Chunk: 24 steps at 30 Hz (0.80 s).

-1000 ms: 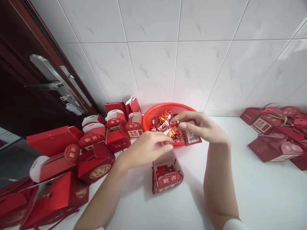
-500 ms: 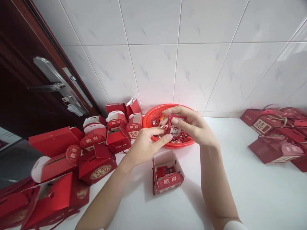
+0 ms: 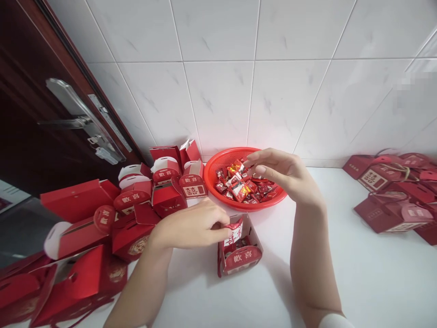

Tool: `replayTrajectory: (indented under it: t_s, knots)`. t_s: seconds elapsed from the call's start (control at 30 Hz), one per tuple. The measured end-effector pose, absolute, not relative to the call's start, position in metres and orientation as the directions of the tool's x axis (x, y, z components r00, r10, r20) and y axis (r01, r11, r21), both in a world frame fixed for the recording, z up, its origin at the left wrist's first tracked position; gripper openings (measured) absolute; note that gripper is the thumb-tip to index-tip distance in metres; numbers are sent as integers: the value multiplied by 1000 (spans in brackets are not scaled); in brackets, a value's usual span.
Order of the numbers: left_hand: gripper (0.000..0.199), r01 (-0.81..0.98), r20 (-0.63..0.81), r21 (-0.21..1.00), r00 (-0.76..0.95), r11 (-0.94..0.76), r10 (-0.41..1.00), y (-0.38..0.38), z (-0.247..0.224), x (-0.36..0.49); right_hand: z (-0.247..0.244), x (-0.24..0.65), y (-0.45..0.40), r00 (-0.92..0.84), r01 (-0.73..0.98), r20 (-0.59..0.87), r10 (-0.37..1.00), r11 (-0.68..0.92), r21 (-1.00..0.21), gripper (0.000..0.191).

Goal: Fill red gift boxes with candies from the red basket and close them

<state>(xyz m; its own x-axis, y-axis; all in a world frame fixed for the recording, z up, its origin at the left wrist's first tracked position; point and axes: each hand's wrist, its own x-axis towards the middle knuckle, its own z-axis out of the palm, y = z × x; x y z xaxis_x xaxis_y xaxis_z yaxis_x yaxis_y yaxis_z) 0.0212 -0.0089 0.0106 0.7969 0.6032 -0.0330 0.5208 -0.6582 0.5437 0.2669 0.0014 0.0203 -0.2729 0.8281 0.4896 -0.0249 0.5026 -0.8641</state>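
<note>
My left hand pinches a red and white candy packet by its edge, holding it in the mouth of a small open gift box. Several candies lie at the bottom of that box, partly covered by the packet. Over the right side of a red plastic basket hovers my right hand, its fingers apart and nothing in them. Wrapped candies in red, white and yellow fill the basket's floor.
Red gift boxes crowd the left of the white table. More closed boxes are grouped at the right. A tiled wall rises behind, and a dark door with a metal handle stands at the left.
The packet that was between both hands above the basket is now in my left hand alone, lowered into the gift box. My right hand has let go and shifted slightly right.
</note>
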Motion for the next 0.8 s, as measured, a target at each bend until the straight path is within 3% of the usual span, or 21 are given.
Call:
replayTrajectory:
  t_s: [0.13, 0.27, 0.43, 0.8]
  knots:
    - [43, 593, -182, 471, 789, -653, 586, -8, 3, 36, 20, 265, 1, -309, -24, 473, 825, 490, -871, 22]
    - [37, 672, -157, 399, 720, -623, 676, -7, -2, 37, 19, 265, 1, -327, 7, 459, 826, 488, -873, 26]
    - [17, 671, -122, 389, 717, -631, 687, -8, -1, 33, 19, 265, 2, -359, 52, 449, 818, 498, -866, 26]
    - [25, 644, -92, 407, 735, -648, 672, -7, 16, 23, 25, 278, -13, -495, 145, 436, 752, 566, -812, 22]
